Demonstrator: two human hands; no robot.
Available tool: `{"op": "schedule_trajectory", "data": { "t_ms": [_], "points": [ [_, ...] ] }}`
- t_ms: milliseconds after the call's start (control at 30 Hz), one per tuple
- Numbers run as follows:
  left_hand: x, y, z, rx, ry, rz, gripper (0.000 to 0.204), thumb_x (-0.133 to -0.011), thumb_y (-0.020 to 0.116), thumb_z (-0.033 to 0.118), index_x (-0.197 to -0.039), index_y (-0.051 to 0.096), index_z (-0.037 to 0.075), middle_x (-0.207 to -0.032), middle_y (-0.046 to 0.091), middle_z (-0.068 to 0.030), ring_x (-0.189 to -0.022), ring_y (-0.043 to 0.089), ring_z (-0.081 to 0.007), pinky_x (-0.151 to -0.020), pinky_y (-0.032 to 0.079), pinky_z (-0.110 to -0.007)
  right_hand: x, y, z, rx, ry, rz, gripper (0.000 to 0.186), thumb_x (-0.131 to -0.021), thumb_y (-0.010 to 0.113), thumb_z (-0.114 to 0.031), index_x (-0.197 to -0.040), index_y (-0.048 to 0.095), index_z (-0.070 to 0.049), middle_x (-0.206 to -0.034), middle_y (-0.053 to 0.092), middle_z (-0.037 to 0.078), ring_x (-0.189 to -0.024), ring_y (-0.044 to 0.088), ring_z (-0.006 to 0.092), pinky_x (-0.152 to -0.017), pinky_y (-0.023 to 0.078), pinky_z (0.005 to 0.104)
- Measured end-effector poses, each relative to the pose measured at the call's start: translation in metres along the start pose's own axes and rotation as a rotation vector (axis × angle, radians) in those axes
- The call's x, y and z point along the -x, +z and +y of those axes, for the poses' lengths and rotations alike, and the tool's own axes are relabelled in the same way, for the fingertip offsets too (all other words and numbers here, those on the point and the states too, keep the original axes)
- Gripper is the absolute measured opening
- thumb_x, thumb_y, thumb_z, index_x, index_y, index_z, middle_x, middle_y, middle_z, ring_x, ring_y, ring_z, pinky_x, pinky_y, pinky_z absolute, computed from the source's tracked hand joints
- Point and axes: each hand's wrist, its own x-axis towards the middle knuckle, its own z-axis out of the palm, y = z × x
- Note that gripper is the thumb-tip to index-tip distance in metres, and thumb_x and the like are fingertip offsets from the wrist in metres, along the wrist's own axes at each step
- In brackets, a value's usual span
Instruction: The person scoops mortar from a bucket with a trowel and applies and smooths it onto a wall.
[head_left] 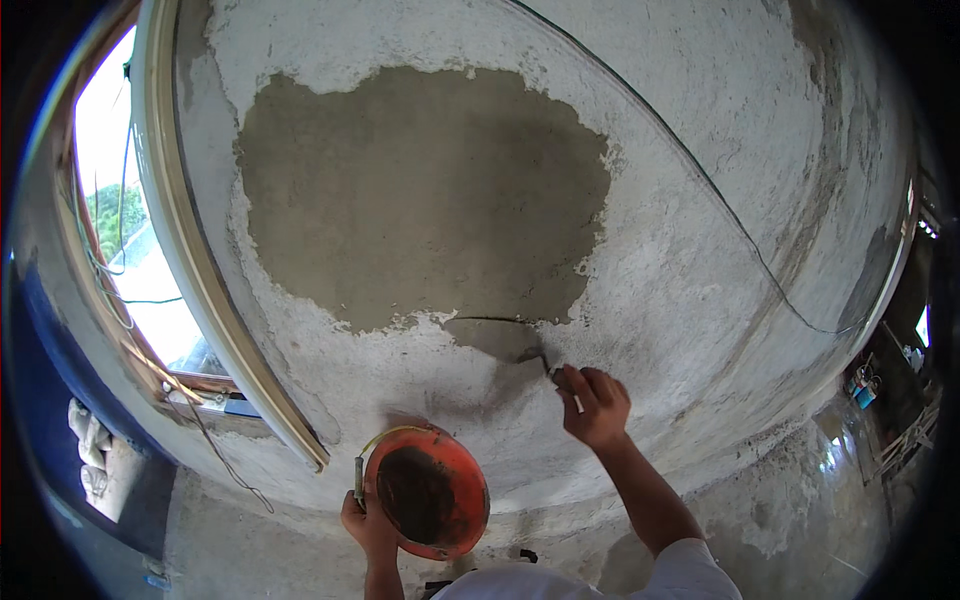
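While the right hand (597, 408) curls its fingers firmly around the handle of a trowel (490, 337), the left hand (367, 520) closes on the pale grip of a bucket handle (359, 482). The trowel points left, its flat blade at the near edge of a grey mortar patch (420, 200); whether the blade touches the surface, I cannot tell. Near and to the left of the trowel hangs the orange-red bucket (468, 485), its mouth showing dark grey mortar (415, 490) inside. Farther out, the patch spreads with ragged edges across a rough whitish wall (690, 280). A thin dark cable (735, 215) crosses that wall on the right, running from the far side toward the near right. On the left, a pale strip of trim (185, 225) stands beside a bright window (160, 330), with loose wires (122, 240) hanging in front of it.
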Motion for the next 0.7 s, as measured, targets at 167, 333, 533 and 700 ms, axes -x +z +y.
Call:
{"op": "schedule_trajectory", "data": {
  "t_ms": [167, 333, 533, 700],
  "points": [
    [0.012, 0.003, 0.015, 0.032, -0.054, 0.039, 0.048, -0.107, 0.069, 0.025, -0.071, 0.044, 0.006, -0.062, 0.041, 0.0033, -0.058, 0.036, -0.0066, -0.050, 0.028, -0.033, -0.029, -0.032, 0.049, 0.051, 0.088, 0.193, 0.043, -0.078, 0.083, -0.009, -0.120, 0.076, -0.012, -0.098, 0.071, 0.007, -0.076, 0.070, 0.0250, -0.066, 0.056, 0.0385],
    [0.009, -0.003, -0.014, -0.058, 0.017, 0.085, 0.044, -0.107, 0.068, 0.024, -0.073, 0.047, 0.007, -0.065, 0.043, 0.0053, -0.060, 0.035, -0.0056, -0.052, 0.029, -0.030, -0.006, -0.027, 0.033, -0.103, 0.018, 0.019, 0.043, -0.075, 0.086, -0.013, -0.118, 0.078, -0.016, -0.102, 0.071, 0.005, -0.086, 0.072, 0.0229, -0.071, 0.057, 0.0368],
    [0.010, -0.016, -0.011, -0.017, -0.003, 0.060, 0.044, -0.106, 0.069, 0.024, -0.073, 0.046, 0.006, -0.065, 0.044, 0.0041, -0.059, 0.038, -0.0060, -0.050, 0.030, -0.031, 0.005, -0.008, 0.032, -0.015, 0.099, 0.061, 0.042, -0.077, 0.084, -0.008, -0.118, 0.077, -0.018, -0.100, 0.072, 0.005, -0.085, 0.072, 0.0245, -0.072, 0.056, 0.0370],
    [0.004, -0.032, -0.013, -0.027, 0.011, 0.047, 0.040, -0.107, 0.067, 0.020, -0.075, 0.048, 0.006, -0.067, 0.047, 0.0036, -0.059, 0.040, -0.0056, -0.050, 0.032, -0.030, 0.001, -0.020, 0.043, -0.164, 0.289, 0.267, 0.045, -0.076, 0.084, -0.003, -0.119, 0.077, -0.017, -0.102, 0.074, 0.006, -0.085, 0.073, 0.0264, -0.073, 0.058, 0.0387]
  ]
}}
